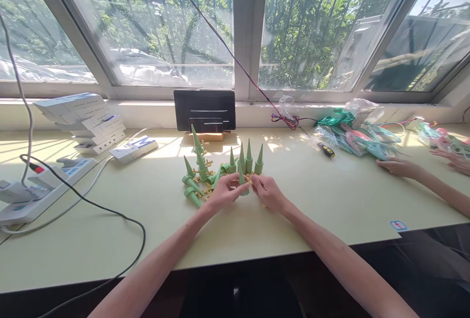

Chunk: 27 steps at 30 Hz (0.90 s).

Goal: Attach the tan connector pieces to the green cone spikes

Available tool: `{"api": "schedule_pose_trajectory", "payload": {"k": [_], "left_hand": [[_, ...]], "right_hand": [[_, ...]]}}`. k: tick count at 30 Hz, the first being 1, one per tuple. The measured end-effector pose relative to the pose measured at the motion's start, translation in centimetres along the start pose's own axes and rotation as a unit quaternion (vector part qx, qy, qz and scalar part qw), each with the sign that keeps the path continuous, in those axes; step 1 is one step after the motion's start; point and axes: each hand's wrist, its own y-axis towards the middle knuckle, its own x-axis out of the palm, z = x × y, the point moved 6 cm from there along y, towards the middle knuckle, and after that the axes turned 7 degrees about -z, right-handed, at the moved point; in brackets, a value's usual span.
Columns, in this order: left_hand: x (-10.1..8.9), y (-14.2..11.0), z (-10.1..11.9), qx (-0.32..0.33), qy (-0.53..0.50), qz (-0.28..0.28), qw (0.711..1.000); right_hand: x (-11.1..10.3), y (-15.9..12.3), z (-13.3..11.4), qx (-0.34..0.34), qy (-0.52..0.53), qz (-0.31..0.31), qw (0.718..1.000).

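Upright between my two hands is a green plastic watering spike (242,185), its pointed tip upward. My left hand (224,193) grips it between thumb and fingers. At its right side my right hand (270,193) pinches a small tan plastic valve (248,179), which touches or sits very close to the spike; whether they are joined I cannot tell. Behind my hands stand several more upright spikes (248,157). To the left, other green spikes (192,196) lie on their sides or stand among tan valves (207,192). My fingers partly cover the pile.
A black tablet (204,109) leans on a wooden stand at the back. Left are stacked white boxes (86,121), a power strip (55,188) and a black cable (121,216). Right lie a screwdriver (326,150) and bagged parts (362,137), near another person's hand (400,167).
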Motion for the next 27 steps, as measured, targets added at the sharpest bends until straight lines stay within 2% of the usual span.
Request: {"api": "schedule_pose_trajectory", "payload": {"k": [6, 11, 21, 24, 27], "left_hand": [[-0.1, 0.0, 0.3, 0.025, 0.021, 0.001, 0.999], [-0.2, -0.2, 0.9, 0.089, 0.101, 0.018, 0.991], [-0.2, -0.7, 1.6, 0.234, 0.267, 0.055, 0.933], [-0.2, -0.7, 1.7, 0.224, 0.266, 0.059, 0.936], [-0.2, -0.4, 1.4, 0.168, 0.210, 0.054, 0.962]], "right_hand": [[-0.1, 0.0, 0.1, 0.004, 0.003, 0.017, 1.000], [-0.2, 0.1, 0.3, 0.001, -0.011, 0.024, 1.000], [-0.3, 0.1, 0.6, 0.010, -0.015, 0.039, 0.999], [-0.3, 0.1, 0.5, 0.019, -0.005, 0.040, 0.999], [-0.4, 0.2, 0.4, 0.028, 0.005, 0.034, 0.999]]}}
